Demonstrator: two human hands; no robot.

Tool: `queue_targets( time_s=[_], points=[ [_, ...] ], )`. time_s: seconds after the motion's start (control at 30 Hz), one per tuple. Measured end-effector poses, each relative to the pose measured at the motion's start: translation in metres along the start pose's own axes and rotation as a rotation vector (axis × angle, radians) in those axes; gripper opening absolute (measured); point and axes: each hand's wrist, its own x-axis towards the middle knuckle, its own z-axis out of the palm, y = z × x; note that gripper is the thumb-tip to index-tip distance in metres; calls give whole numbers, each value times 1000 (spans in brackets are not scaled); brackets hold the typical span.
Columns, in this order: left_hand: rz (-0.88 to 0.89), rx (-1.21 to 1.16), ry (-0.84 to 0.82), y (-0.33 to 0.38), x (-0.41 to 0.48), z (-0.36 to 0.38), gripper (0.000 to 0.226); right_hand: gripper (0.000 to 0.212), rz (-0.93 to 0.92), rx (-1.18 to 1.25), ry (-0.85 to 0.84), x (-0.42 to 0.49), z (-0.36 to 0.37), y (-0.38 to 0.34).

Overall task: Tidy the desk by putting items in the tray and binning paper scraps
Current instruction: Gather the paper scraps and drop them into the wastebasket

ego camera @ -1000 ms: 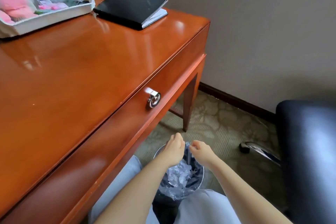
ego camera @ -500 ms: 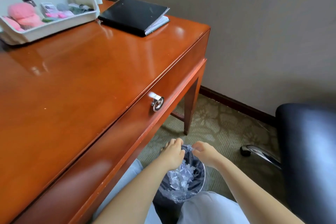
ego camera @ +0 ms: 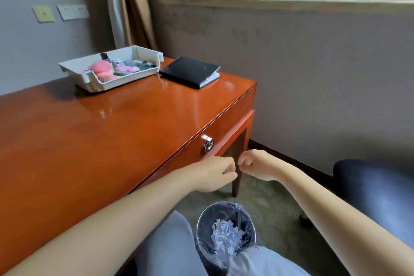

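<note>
A round bin [ego camera: 202,226] lined with a clear bag stands on the floor between my knees, with white paper scraps [ego camera: 226,236] inside. My left hand [ego camera: 215,173] and my right hand [ego camera: 257,164] hang in the air above it, in front of the desk's drawer. Both have loosely curled fingers and nothing visible in them; their fingertips nearly meet. At the back of the wooden desk [ego camera: 100,141] a white tray [ego camera: 94,82] holds a pink round item [ego camera: 100,68] and several small things. A black notebook [ego camera: 189,70] lies closed to the right of the tray.
The drawer front has a metal ring pull [ego camera: 208,144]. A dark blue chair seat [ego camera: 376,190] stands at the right, close to my right arm. Patterned carpet lies under the desk. A wall with a window is behind the desk's right end.
Both hands have risen from the bin's rim to the level of the drawer front. My head has tilted up, so the window and the whole tray are in view.
</note>
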Motion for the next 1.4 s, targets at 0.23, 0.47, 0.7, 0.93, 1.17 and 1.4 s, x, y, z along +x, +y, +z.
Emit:
queue_targets(
  time_s=[0.23, 0.47, 0.7, 0.93, 1.17, 1.4],
  points=[
    [-1, 64, 213, 5, -95, -57, 13, 25, -260, -52, 80, -25, -47, -85],
    [-172, 158, 331, -22, -197, -90, 22, 25, -494, -83, 97, -41, -56, -190],
    [-394, 253, 413, -60, -290, -93, 23, 23, -682, -109, 10, -43, -27, -284],
    [-633, 257, 471, -103, -375, -71, 26, 23, -831, -114, -121, -50, 26, -362],
    [-865, 202, 546, -141, -454, -34, 48, 37, -976, -160, -217, -61, 79, -423],
    [-1197, 138, 697, -191, -488, 13, 75, 53, -1048, -180, -238, -59, 134, -465]
  ],
)
